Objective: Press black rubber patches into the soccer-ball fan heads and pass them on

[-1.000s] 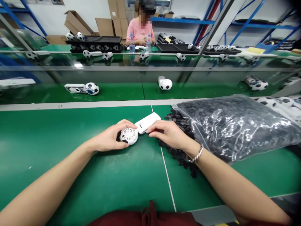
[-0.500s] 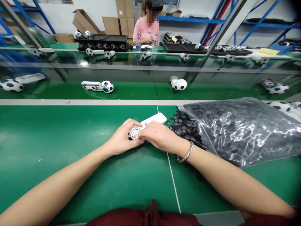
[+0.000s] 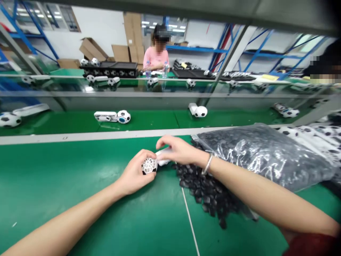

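My left hand (image 3: 137,172) is closed around the ball end of a white soccer-ball-shaped device (image 3: 149,165), thumb below and fingers above. The ball's facing side shows a white lattice with a few black patches. Its white handle (image 3: 163,156) points right, partly covered by my right hand (image 3: 181,151). That hand is over the handle, its thumb and curved fingers apart and nothing visible between them; whether it touches the handle I cannot tell. Close by on the right, small black pieces (image 3: 202,188) lie in a loose heap.
A clear plastic bag (image 3: 255,153) full of black pieces lies at right. Behind a pale ledge (image 3: 80,136), soccer-ball devices (image 3: 123,116) lie spaced along a green strip. Across from me sits a person in pink (image 3: 156,58); another person's head (image 3: 325,60) shows at far right.
My right hand has come off the lattice ball and moved right over the handle, its fingers spreading. My left hand keeps its hold. The camera view has tilted up and shifted.
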`<move>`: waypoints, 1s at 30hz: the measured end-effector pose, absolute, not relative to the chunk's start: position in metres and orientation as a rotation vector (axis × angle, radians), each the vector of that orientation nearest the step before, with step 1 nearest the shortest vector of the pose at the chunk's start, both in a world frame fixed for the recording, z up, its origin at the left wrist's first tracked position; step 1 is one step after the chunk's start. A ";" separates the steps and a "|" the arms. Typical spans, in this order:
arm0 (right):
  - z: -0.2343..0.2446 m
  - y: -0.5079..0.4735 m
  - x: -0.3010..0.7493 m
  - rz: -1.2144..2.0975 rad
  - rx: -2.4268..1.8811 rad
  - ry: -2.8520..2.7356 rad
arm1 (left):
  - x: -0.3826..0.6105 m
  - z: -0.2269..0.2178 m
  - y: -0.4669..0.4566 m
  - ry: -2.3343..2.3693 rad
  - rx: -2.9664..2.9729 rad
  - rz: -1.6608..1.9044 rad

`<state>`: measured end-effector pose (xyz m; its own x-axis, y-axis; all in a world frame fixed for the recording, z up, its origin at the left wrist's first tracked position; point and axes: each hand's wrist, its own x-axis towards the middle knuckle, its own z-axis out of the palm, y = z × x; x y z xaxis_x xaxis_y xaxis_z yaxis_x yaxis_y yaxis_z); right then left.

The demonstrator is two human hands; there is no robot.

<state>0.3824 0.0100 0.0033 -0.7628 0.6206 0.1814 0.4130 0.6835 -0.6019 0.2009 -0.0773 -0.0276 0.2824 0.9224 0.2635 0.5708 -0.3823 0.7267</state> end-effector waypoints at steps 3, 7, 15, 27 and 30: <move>0.024 0.078 0.421 0.436 -1.541 -2.310 | 0.200 -0.025 -0.016 1.458 2.202 1.035; 0.038 0.157 0.484 0.201 -1.997 -2.015 | 0.201 -0.034 0.072 1.715 2.256 1.106; 0.013 0.196 0.517 0.156 -2.188 -1.948 | 0.195 -0.075 0.098 1.985 2.178 1.180; 0.073 -0.015 0.438 0.352 -0.816 -2.523 | 0.245 0.053 -0.032 1.244 3.114 0.676; 0.061 -0.056 0.423 0.588 -0.637 -2.368 | 0.233 0.064 -0.066 1.363 2.881 0.272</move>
<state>0.4234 -0.0560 0.0606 -0.6983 0.5659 0.4384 0.2949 0.7855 -0.5441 0.2330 -0.0655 0.0637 0.6229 0.7620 0.1771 0.7717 -0.6356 0.0209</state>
